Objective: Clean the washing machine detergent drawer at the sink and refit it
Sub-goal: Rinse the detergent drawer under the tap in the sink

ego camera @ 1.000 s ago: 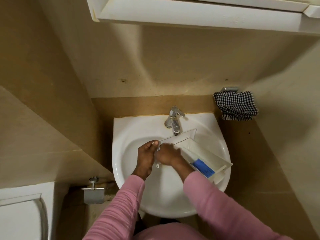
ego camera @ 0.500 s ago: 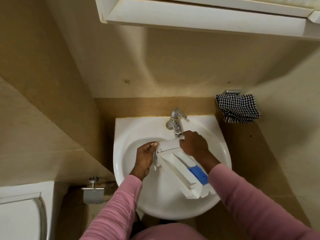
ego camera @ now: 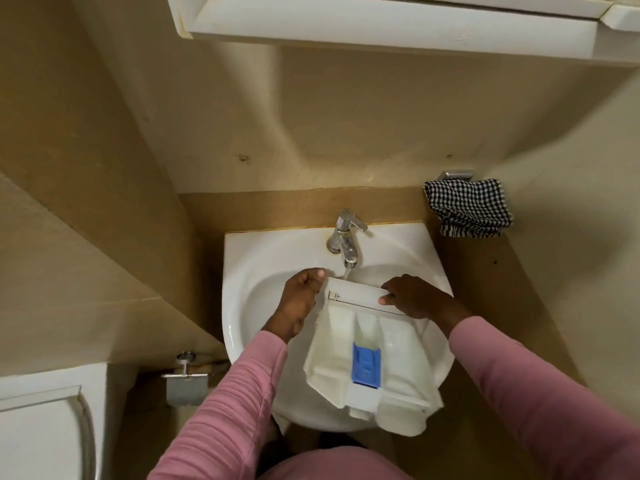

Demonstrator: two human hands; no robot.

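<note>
The white detergent drawer lies over the white sink, compartments facing up, its front panel under the chrome tap. A blue insert sits in its middle compartment. A thin stream of water runs from the spout onto the panel's far edge. My left hand grips the panel's left end. My right hand holds the panel's right end, fingers curled over it. The drawer's near end sticks out past the sink's front rim.
A black-and-white checked cloth hangs on a chrome holder right of the sink. A white cabinet juts out overhead. A toilet-paper holder and a white toilet are at the lower left. Beige tiled walls close in on both sides.
The drawer has swung from lying on its side pointing right to lying open side up pointing toward me. My right hand moved from the drawer's middle to the panel's right end.
</note>
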